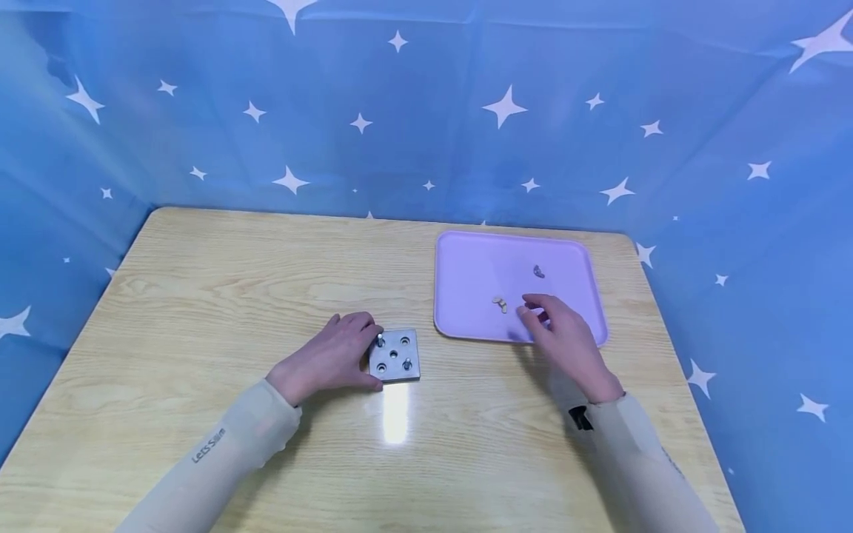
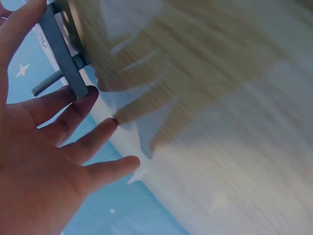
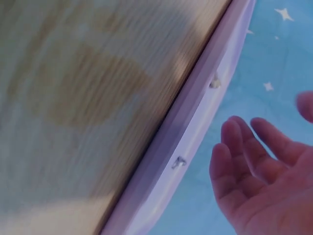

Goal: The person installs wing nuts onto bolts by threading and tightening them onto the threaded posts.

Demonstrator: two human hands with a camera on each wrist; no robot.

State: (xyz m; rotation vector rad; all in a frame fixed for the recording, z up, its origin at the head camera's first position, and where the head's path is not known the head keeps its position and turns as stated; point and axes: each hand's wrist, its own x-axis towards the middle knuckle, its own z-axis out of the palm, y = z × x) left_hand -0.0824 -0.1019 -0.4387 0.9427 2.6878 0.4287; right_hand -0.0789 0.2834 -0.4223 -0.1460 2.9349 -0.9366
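Observation:
A square metal plate with several round holes lies at the middle of the table. Two bolts stand up through it, one bolt at the near right and another at the far left. My left hand grips the plate from its left side, thumb at the near edge and fingertips at the far corner. In the left wrist view a threaded shank sticks out from the plate. My right hand hovers over the tray's near right part, fingers loosely bent with nothing between them. Just left of its fingertips lies a small brass-coloured piece.
The shallow purple tray sits at the table's back right. Farther back in it is a small dark silver piece. A blue star-patterned curtain encloses the wooden table at the back and sides.

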